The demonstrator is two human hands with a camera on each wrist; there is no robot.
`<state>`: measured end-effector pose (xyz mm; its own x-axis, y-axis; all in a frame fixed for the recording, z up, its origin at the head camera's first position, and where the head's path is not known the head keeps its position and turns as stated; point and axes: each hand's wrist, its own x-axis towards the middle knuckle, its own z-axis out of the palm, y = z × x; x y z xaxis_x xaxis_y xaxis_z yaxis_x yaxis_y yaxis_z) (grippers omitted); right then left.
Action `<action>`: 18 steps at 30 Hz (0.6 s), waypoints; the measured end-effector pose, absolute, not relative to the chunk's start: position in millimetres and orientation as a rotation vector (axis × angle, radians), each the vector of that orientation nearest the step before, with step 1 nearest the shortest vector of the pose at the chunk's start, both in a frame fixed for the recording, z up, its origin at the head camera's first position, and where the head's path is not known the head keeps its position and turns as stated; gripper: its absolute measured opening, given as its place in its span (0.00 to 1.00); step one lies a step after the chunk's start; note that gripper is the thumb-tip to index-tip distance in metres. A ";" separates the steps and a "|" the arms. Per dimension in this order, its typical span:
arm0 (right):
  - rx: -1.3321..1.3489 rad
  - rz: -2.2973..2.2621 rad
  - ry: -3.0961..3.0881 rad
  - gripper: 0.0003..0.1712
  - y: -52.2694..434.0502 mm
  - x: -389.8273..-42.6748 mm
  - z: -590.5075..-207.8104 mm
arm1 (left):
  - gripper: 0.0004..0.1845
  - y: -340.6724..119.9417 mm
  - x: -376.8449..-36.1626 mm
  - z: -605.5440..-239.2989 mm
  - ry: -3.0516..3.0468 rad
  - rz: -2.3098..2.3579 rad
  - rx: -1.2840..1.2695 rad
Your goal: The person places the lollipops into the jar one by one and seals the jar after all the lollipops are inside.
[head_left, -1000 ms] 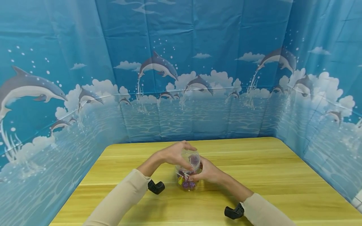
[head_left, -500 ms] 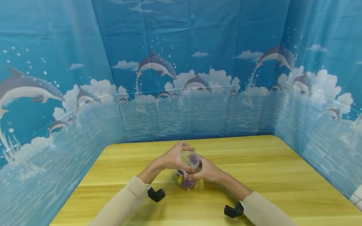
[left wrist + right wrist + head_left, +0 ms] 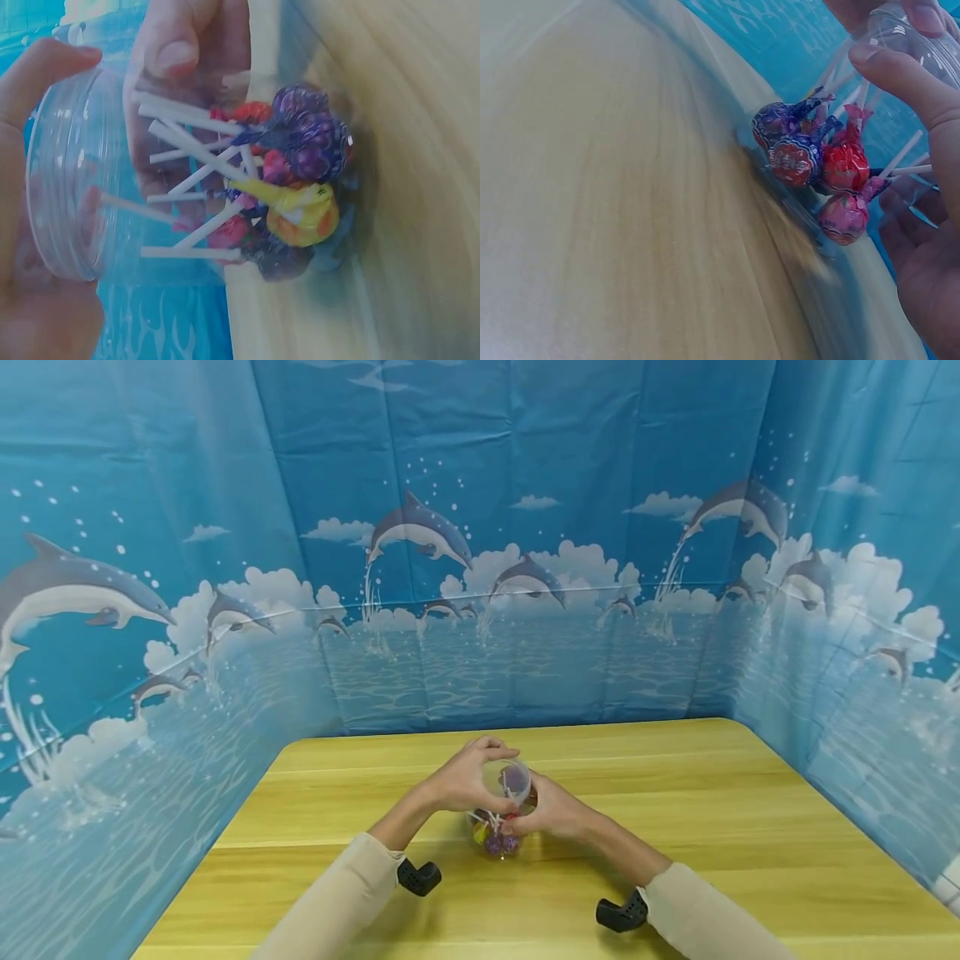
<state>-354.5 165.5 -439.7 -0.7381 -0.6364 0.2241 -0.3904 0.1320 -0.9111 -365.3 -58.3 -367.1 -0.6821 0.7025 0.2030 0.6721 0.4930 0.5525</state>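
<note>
Nothing moved, fingers (image 3: 480,752) still encircling jar (image 3: 504,810)

Clear plastic jar (image 3: 504,806) mostly hidden in head view by left hand (image 3: 465,778) and right hand (image 3: 551,814). Wrapped lollipops (image 3: 497,842) too small to count there. Right wrist view: jar rim cut off at top edge, wooden table (image 3: 630,225) blurred.

A wooden table (image 3: 675,827) fills the lower frame; a blue dolphin-print backdrop (image 3: 480,568) covers the upper frame and both sides.
</note>
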 end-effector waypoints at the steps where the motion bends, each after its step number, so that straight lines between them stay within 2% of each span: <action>1: -1.017 -1.645 2.193 0.46 165.4 -354.9 -439.3 | 0.45 -59.2 -366.3 -366.4 2.658 0.948 1.234; 7: -1.017 -1.603 2.241 0.39 165.2 -356.7 -437.3 | 0.45 -62.5 -373.2 -360.5 2.550 0.900 1.276; 18: -0.974 -1.632 2.246 0.42 167.2 -355.6 -439.7 | 0.47 -67.5 -376.8 -358.8 2.521 0.869 1.314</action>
